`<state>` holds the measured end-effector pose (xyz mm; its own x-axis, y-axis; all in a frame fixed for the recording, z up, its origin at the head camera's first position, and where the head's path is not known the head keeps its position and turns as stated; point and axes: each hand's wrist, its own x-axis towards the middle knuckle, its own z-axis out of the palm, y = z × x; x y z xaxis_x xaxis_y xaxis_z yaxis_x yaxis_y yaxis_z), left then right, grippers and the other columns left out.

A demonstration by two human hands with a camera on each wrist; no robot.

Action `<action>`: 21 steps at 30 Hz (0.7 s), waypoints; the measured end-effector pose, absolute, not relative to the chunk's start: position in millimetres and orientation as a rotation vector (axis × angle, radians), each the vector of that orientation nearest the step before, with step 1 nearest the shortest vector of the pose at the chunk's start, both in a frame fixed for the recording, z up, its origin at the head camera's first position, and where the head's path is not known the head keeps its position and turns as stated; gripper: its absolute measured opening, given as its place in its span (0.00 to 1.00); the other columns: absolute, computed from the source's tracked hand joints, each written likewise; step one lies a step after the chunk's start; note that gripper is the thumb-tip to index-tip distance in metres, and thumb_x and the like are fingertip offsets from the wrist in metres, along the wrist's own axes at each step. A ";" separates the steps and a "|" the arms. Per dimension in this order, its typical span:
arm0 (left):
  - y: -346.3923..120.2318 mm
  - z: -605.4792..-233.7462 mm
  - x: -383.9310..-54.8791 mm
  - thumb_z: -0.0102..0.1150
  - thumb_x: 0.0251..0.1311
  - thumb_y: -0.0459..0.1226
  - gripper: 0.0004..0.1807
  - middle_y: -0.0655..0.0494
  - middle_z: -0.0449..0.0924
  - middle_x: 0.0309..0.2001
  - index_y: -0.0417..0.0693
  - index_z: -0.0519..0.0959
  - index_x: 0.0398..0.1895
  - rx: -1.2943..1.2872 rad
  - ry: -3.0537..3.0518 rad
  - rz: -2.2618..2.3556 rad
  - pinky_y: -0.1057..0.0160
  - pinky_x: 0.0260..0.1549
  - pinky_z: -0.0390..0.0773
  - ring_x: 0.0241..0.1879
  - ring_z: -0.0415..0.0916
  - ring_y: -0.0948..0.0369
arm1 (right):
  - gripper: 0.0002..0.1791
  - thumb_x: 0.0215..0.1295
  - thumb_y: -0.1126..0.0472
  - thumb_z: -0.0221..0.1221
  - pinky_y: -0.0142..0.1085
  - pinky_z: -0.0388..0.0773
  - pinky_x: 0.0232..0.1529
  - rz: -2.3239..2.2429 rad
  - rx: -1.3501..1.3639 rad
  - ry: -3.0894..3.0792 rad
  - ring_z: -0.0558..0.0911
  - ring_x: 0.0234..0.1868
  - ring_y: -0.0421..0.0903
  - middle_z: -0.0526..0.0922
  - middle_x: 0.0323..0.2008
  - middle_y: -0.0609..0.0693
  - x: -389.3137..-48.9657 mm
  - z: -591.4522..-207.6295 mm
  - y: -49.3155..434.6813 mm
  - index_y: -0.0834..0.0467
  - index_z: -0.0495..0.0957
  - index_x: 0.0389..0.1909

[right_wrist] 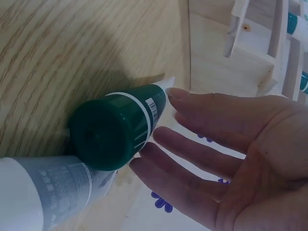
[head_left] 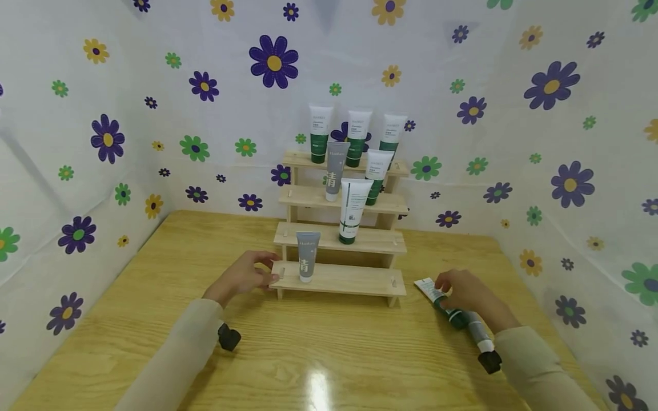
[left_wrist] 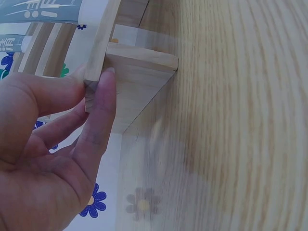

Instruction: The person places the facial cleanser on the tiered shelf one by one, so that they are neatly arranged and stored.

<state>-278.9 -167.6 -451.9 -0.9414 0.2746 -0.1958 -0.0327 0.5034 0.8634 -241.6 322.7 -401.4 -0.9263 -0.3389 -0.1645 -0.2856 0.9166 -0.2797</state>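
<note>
My left hand pinches the left end of the lowest shelf of a wooden stepped rack; the left wrist view shows thumb and fingers on either side of the board. On the table at right, my right hand is over a white-and-green squeeze tube lying on its side. Its fingers are loosely bent beside the tube; whether the fingertips touch it I cannot tell. Next to that tube lies a grey tube with a white cap. Another grey tube stands cap-down on the lowest shelf.
Higher shelves hold upright tubes: a white one with a green cap, a grey one, a white-and-green one, and three white-and-green ones on top, including the left one. Flower-printed sheeting encloses the wooden table.
</note>
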 end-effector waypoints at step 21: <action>-168.6 -450.9 -281.2 0.67 0.67 0.34 0.28 0.38 0.75 0.61 0.43 0.74 0.69 0.209 2.463 1.386 0.58 0.43 0.89 0.41 0.83 0.56 | 0.23 0.50 0.68 0.65 0.50 0.85 0.39 -0.204 -0.476 2.905 0.84 0.36 0.54 0.86 0.39 0.62 -243.1 -417.4 310.8 0.72 0.82 0.50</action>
